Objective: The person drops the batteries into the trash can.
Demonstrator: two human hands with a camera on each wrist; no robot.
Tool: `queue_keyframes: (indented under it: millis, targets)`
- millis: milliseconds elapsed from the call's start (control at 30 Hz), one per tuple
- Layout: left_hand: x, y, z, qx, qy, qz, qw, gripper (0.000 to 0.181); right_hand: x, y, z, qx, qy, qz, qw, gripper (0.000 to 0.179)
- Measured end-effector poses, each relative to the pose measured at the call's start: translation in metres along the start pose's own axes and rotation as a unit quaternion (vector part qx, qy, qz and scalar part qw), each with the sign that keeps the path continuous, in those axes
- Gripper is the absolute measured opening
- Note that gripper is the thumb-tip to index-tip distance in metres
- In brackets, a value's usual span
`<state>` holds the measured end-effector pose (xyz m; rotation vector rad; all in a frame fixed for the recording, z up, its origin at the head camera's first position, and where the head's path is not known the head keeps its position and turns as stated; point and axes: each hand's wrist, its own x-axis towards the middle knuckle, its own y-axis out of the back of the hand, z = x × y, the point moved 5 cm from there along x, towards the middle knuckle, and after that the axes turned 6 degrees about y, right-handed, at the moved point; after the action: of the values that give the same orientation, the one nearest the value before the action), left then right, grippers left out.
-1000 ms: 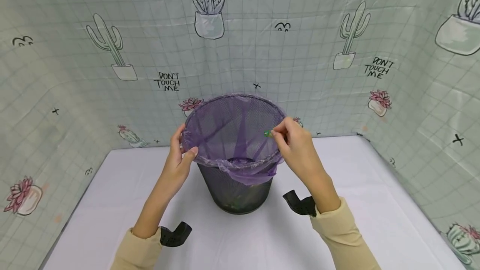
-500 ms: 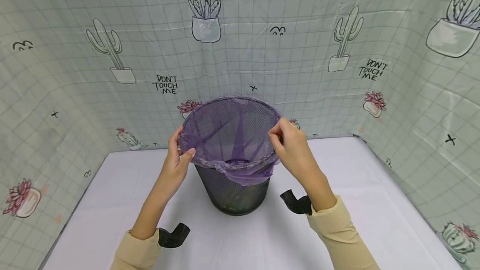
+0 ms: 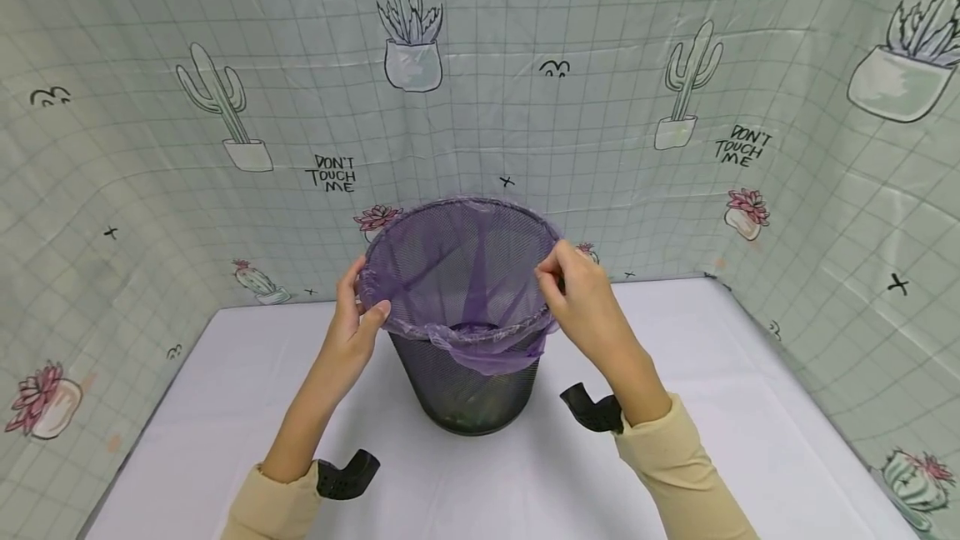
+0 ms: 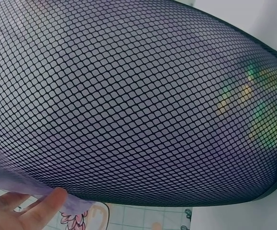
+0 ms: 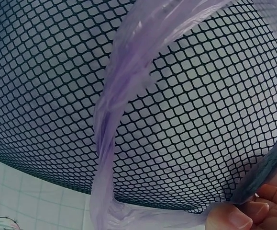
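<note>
A black mesh trash can [image 3: 438, 382] stands upright, lined with a thin purple trash bag [image 3: 487, 359] folded over its rim. My left hand [image 3: 355, 319] grips the bag-covered rim on the left, thumb in front and fingers outside; in the left wrist view its fingers [image 4: 45, 208] touch the bag. At the right rim is my right hand [image 3: 583, 294], fingers curled and thumb near the index fingertip. Nothing shows between them, and the curled fingers hide the palm. In the right wrist view the thumb [image 5: 229, 218] lies beside the bag's folded edge.
Blurred green and yellow pieces [image 4: 262, 120] show through the mesh at the can's bottom. A white cloth covers the table [image 3: 247, 390]. Grid-patterned sheets [image 3: 480, 123] with cactus drawings rise behind and at both sides. Black mounts [image 3: 348, 475] sit at the wrists.
A small green thing pinched at my right fingertips one second ago is out of sight half a second later and now. Both hands stay at the rim; the view shifts slightly.
</note>
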<state>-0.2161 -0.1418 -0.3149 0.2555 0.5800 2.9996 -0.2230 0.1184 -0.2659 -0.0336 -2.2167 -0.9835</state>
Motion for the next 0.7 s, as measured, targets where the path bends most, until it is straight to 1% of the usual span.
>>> queue_keyframes:
  millis: [200, 467, 633, 700]
  targets:
    - [-0.0002, -0.0004, 0.0014, 0.004, 0.0, 0.0, 1.0, 0.067, 0.0002, 0.001, -0.0003, 0.0, 0.003, -0.005, 1.0, 0.005]
    - [-0.0014, -0.0019, 0.0017, -0.007, 0.001, -0.003, 1.0, 0.067, -0.0035, 0.0029, -0.0011, 0.0, -0.002, -0.014, 0.9999, 0.004]
    - [-0.0015, -0.0023, 0.0021, -0.009, -0.001, -0.004, 1.0, 0.067, -0.0046, 0.0034, -0.0013, 0.007, -0.002, -0.002, 1.0, 0.003]
    - [-0.002, -0.0022, 0.0019, -0.012, 0.0, -0.004, 0.9999, 0.067, -0.0056, 0.0018, 0.0007, 0.022, -0.009, 0.004, 0.9997, 0.003]
